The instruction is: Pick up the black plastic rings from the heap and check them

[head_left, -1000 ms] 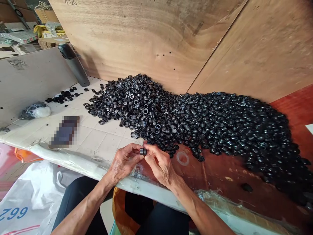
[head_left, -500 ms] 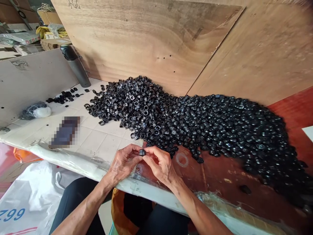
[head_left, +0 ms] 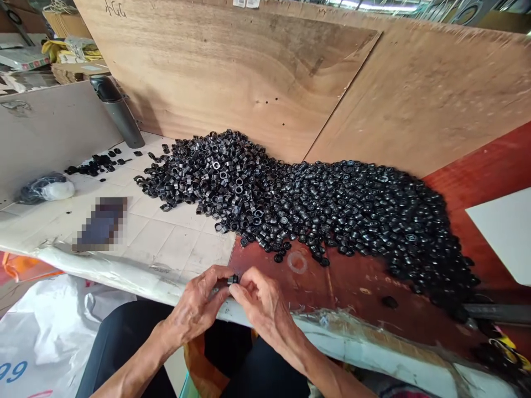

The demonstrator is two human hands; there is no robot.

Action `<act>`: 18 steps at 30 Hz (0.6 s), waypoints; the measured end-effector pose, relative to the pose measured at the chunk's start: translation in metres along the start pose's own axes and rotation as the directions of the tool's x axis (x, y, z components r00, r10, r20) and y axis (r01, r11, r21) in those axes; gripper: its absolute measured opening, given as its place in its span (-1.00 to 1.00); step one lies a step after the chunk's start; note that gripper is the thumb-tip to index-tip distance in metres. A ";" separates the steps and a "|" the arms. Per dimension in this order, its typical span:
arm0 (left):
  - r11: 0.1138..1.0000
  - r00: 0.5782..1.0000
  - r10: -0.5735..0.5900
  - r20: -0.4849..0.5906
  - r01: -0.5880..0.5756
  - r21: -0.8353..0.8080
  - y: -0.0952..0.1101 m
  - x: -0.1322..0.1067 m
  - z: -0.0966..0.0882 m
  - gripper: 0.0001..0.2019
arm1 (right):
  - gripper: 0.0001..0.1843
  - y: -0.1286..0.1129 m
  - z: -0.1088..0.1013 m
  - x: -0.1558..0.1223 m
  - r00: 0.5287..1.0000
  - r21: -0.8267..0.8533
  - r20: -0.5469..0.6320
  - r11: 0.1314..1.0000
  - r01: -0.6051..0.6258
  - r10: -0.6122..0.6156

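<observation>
Fingers of left hand and right hand pinched a small black ring, a steady hold called for next

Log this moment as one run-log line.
hands: left hand and right hand pinch black ring | nearby: heap of black rings | behind: plywood panel

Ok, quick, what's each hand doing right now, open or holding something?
Left hand: closed, pinching a small black ring at the fingertips.
Right hand: closed, pinching the same ring.
</observation>
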State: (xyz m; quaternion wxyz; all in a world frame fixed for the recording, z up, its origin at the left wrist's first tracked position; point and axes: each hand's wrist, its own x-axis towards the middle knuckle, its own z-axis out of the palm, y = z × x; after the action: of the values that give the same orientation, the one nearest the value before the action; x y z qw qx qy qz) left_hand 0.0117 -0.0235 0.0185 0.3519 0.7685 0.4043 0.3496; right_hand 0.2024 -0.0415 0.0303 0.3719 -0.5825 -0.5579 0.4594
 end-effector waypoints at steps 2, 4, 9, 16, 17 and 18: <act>0.992 0.994 -0.108 -0.014 0.107 -0.061 0.004 -0.002 0.001 -0.85 | -0.82 -0.002 -0.002 -0.003 0.993 -0.018 -0.025 0.993 0.116 -0.116; 0.988 0.992 -0.127 -0.010 0.125 -0.090 0.007 -0.005 0.001 -0.85 | -0.86 -0.004 -0.002 -0.005 0.992 0.027 0.029 0.992 0.121 -0.121; 1.000 0.995 0.018 0.099 -0.020 0.016 0.016 -0.020 -0.016 -0.77 | -0.88 -0.005 -0.004 -0.008 0.966 0.052 0.238 0.992 -0.116 0.101; 0.959 0.947 -0.261 0.189 0.231 0.163 0.016 0.016 -0.033 -0.85 | -0.79 0.005 -0.017 0.048 0.956 -0.649 0.002 0.727 0.226 -0.295; 0.941 0.960 -0.279 -0.004 0.275 0.198 0.008 0.029 -0.028 -0.86 | -0.75 0.006 -0.017 0.057 0.958 -0.713 0.012 0.669 0.210 -0.287; 0.930 0.955 -0.250 -0.162 0.283 0.233 -0.002 0.041 -0.022 -0.88 | -0.75 0.006 -0.015 0.065 0.962 -0.761 0.022 0.620 0.193 -0.272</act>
State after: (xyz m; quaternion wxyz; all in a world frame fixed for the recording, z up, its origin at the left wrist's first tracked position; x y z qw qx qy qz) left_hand 0.0110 0.0189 0.0384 0.2680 0.7206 0.5683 0.2932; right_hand 0.2154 0.0235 0.0211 0.1778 -0.6281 -0.7503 0.1048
